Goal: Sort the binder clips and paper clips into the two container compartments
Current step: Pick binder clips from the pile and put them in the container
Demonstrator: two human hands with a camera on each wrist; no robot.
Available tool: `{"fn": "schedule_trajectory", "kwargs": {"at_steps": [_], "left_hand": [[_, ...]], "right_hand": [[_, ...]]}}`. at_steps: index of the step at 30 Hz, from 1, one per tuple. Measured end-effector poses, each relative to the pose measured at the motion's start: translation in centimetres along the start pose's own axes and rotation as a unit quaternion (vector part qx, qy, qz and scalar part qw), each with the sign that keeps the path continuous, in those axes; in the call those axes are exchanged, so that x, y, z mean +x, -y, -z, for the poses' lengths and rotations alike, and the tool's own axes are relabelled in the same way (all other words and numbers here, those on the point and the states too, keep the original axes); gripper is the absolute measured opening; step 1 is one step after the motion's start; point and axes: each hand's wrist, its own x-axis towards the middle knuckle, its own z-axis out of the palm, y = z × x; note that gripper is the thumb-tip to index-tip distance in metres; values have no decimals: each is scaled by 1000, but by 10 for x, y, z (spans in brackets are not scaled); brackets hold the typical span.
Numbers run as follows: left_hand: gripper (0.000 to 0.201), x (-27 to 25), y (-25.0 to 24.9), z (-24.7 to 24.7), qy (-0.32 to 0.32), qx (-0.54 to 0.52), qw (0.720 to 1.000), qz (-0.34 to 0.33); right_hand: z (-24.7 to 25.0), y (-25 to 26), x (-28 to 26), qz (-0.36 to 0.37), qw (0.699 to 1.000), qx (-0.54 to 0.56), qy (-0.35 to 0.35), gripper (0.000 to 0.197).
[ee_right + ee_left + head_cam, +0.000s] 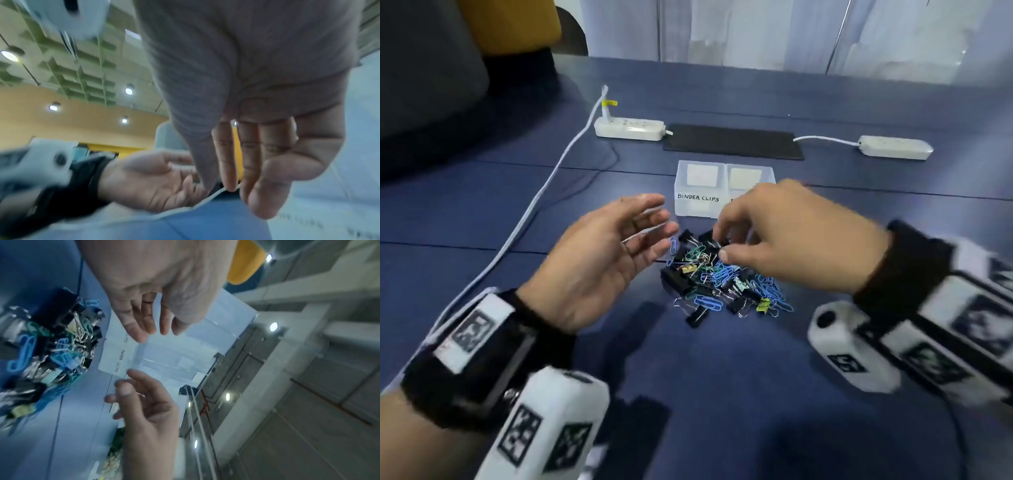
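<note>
A mixed pile [722, 277] of black binder clips and blue, green and silver paper clips lies on the blue table, also visible in the left wrist view [57, 340]. Just behind it stands a clear two-compartment container [702, 205] whose left compartment is labelled BINDER CLIPS; both compartments look empty. My right hand [719, 244] hovers over the far side of the pile, thumb and fingers pointing down and apart with nothing between them [242, 191]. My left hand [661, 222] is held to the left of the pile, palm turned inward, fingers relaxed and holding nothing [123, 394].
Behind the container lie a black mat [732, 141] and two white power strips [630, 128] [895, 147]. A white cable [534, 205] runs down the table's left side. A dark chair [424, 68] stands at the far left.
</note>
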Motion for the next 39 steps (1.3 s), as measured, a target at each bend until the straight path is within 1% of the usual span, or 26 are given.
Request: {"fn": "schedule_trajectory", "kwargs": {"at_steps": [1,2,5,8,10,14,19,22,23,25,27,29,31,33,36,39], "left_hand": [[12,4,0,1,-17,-17,1000,9],[11,8,-3,3,-31,-28,999,16],[9,20,-4,8,-58,-47,997,26],[9,29,-2,8,-76,-58,995,29],[12,35,0,5,-83,-62,994,33],[14,42,3,1,-96,-59,993,25],[15,46,10,-3,-101,-47,994,7],[15,48,13,-5,-101,-52,994,1],[16,49,14,-6,-102,-54,993,3],[13,51,13,-7,-101,-62,993,9],[10,54,12,-10,-99,-71,992,15],[10,57,12,-13,-92,-80,992,20],[14,58,12,-14,-69,-86,993,37],[20,58,14,-16,-41,-106,991,69],[32,56,14,-18,-2,-180,978,107],[44,54,10,-16,36,-250,959,125]], "right_hand": [[-10,4,10,-7,1000,-4,22,18],[-17,10,19,-6,1000,-16,25,21],[-42,22,40,21,997,-25,67,27],[-48,23,50,26,996,-26,81,36],[-53,24,52,30,995,-37,92,38],[-58,20,53,28,996,-29,81,24],[-49,7,53,-5,997,38,63,31],[-35,-2,50,-14,995,77,54,44],[-32,-4,49,-19,995,91,48,45],[-25,-7,48,-35,993,111,34,33],[-18,-11,51,-56,989,134,14,20],[-11,-14,54,-64,983,172,-5,15],[-7,-13,61,-50,984,170,-21,15],[-5,-10,69,-31,988,148,-29,18],[-9,-5,79,-12,990,138,-37,17],[-15,-4,83,8,989,144,-16,15]]}}
